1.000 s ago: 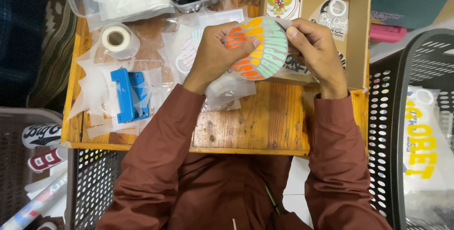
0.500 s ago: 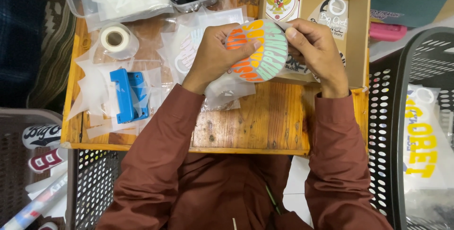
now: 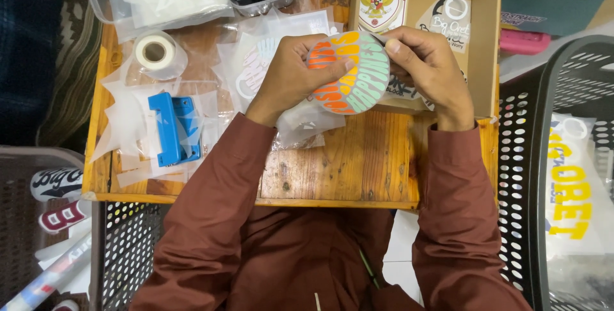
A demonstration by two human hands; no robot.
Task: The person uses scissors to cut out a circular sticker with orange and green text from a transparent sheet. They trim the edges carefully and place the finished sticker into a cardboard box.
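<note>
Nothing moved: both hands' fingers still clamp round sticker (image 3: 350, 71) over wood table (image 3: 345, 164) w/ cardboard box (image 3: 484, 42).

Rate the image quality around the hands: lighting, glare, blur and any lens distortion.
Head view: light is even and soft, with faint shadows under the left hand and right hand; the round sticker they hold is sharp, without motion blur; slight sheen on the clear plastic sheets beside the blue tool; the wooden table edge bows slightly, hinting at wide-angle distortion.
</note>
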